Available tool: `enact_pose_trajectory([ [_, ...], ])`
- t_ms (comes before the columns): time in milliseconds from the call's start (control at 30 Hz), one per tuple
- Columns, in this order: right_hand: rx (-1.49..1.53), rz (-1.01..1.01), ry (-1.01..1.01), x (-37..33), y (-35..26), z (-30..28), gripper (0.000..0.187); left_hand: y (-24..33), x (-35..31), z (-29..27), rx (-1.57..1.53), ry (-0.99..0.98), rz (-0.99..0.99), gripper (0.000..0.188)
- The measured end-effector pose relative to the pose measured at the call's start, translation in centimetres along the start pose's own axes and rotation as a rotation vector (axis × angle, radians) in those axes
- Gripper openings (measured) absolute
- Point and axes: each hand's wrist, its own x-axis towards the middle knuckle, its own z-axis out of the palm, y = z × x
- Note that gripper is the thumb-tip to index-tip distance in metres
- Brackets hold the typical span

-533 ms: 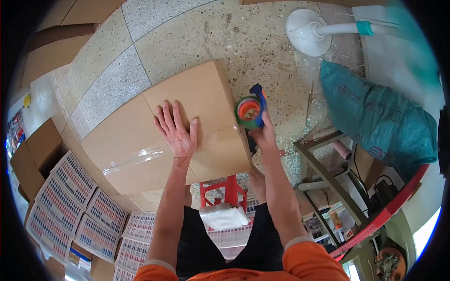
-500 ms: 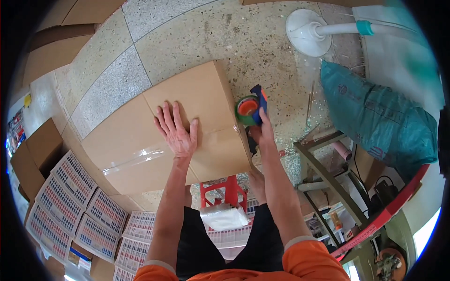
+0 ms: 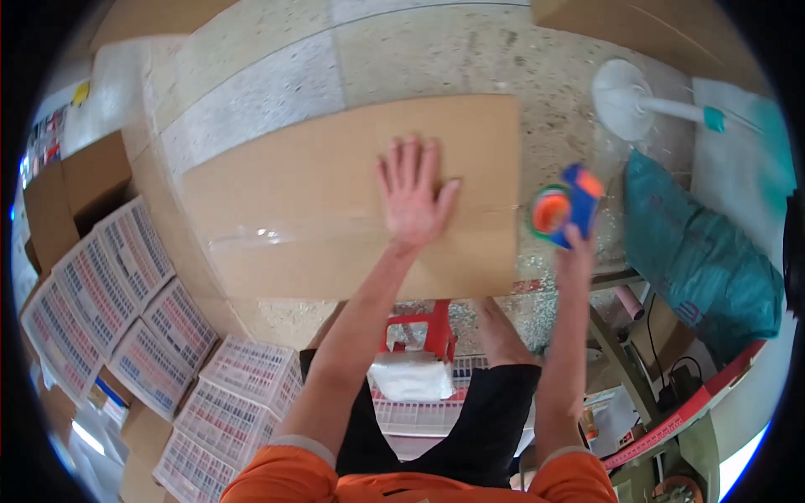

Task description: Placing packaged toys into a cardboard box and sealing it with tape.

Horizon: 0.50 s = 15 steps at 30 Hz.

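A large brown cardboard box (image 3: 335, 176) lies on the floor in front of me, with a strip of clear tape (image 3: 277, 237) along part of its middle seam. My left hand (image 3: 415, 197) rests flat on top of it, fingers spread. Off the box's right edge, my right hand (image 3: 577, 245) grips a blue and orange tape dispenser (image 3: 580, 191), blurred by motion. A green and orange roll sits in the dispenser, apart from the box.
Several printed sheet-like stacks (image 3: 105, 281) and an opened carton (image 3: 80, 189) stand at left. At right are a teal bag (image 3: 700, 251), a white round-based stand (image 3: 625, 101) and a metal frame (image 3: 629, 360). A red stool (image 3: 436, 331) sits between my legs.
My right hand and the tape dispenser have moved away from the box's right side. The view has turned, so the box now appears straighter. My left hand stays flat on it.
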Motion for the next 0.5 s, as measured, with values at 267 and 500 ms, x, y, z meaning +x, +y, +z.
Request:
enact_pose_trajectory([
  [267, -0.368, 0.134, -0.48, -3.9, 3.4, 13.2, 0.104, -14.6, -8.9, -8.2, -0.288, 0.109, -0.027, 0.058],
  [500, -0.475, 0.355, -0.928, -9.8, 20.7, 39.6, 0.107, -34.5, -28.9, -21.1, -0.129, 0.139, -0.523, 0.059],
])
